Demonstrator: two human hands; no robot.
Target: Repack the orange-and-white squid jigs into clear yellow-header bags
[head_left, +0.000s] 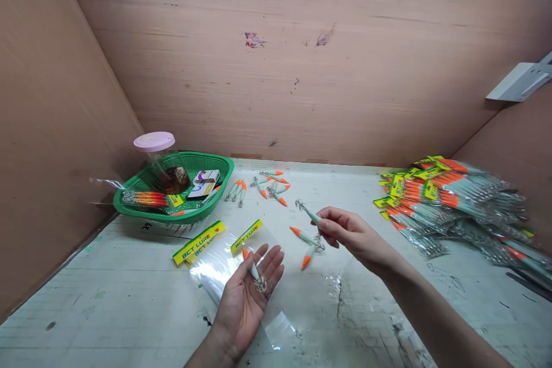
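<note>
My left hand [248, 293] is palm up, fingers stretched, with a squid jig [253, 267] lying across it under the thumb. That jig has an orange nose and a crown of hooks toward my palm. My right hand [345, 236] pinches another pale green squid jig [308, 211], its hooks pointing up and left; my fingers hide its front end. Just below that hand lie two loose jigs [308, 257] with hooks close together. Clear plastic bags [211, 267] with yellow "BCT LURE" headers lie beside and behind my left hand.
A green basket [228, 169] at the left holds a pink-lidded jar [154, 142], a small box [204, 184] and packed red-orange jigs [144, 199]. Several loose jigs [278, 190] lie near the back wall. Packed jigs [448, 201] are heaped at the right.
</note>
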